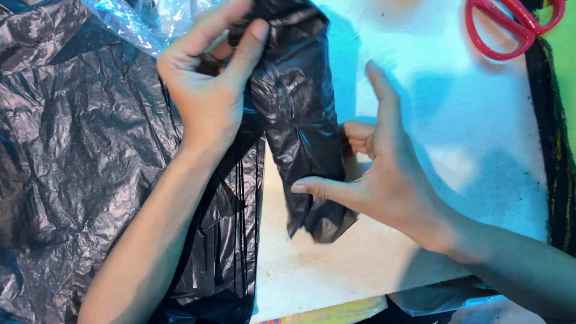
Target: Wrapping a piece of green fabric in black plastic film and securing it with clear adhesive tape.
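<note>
White and worn, the flat board table top [480,120] lies under bluish light, with a paler bare patch toward its near edge. The left hand [207,90] is closed on the upper end of a folded strip of crinkled black plastic sheet [300,120], its thumb and fingers pinched together on the film near the top of the picture. The right hand [384,174] is spread open beside the same strip, thumb touching its lower part, first finger raised and pointing away, the other fingers curled in against the strip's right edge; it does not grip. The black strip runs from the left hand's pinch down between the two hands and ends in a loose crumpled tip on the bare board just below the right thumb.

Under the left forearm spreads a large wrinkled sheet of black plastic film [72,156], covering the whole left side of the table. Clear shiny plastic wrap [132,21] lies bunched at the top, just above the left hand. Red-handled scissors [510,27] rest at the far right corner, well apart from both hands. A dark fabric edge [555,150] runs down the right border, and a yellow printed packet [336,312] shows at the near edge.
</note>
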